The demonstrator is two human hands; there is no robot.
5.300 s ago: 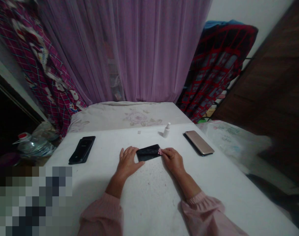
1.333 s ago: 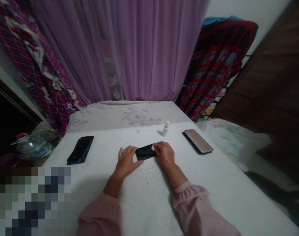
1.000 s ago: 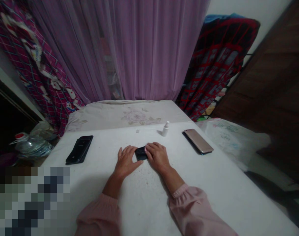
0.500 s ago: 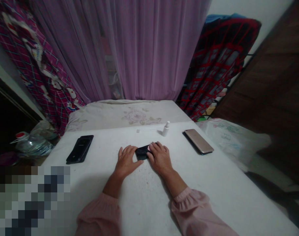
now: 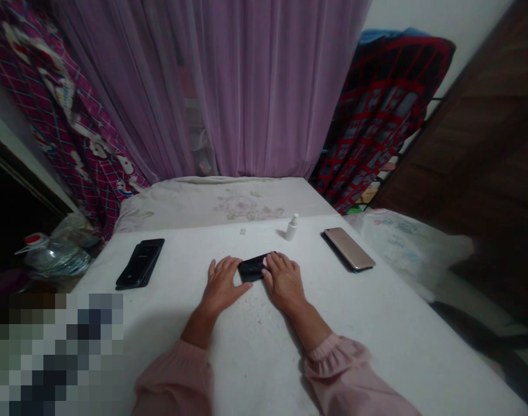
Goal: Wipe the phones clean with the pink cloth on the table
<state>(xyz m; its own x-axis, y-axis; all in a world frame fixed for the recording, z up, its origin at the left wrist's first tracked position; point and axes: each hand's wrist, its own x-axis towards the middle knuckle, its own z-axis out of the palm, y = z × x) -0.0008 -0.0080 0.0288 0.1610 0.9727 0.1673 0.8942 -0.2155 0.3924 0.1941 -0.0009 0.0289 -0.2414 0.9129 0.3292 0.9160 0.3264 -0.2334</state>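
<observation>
Left hand point(image 5: 223, 284): half open, thumb and fingers steadying the phone's point(image 5: 251, 269) near end
Right hand point(image 5: 285, 281): kinda curled, pinching a pink cloth point(image 5: 265, 262) against the screen
Phone: flat on the white table point(image 5: 255, 358), between my hands
Spray bottle point(image 5: 291, 229): upright, just beyond

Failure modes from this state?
- The phone may slide: the left hand braces only its left end while the right hand presses a pink cloth on it.
- The small white bottle stands upright just beyond the right hand; a wide stroke could tip it.
- Specks on the white cover near the phone could get picked up and dragged over its surface.
</observation>
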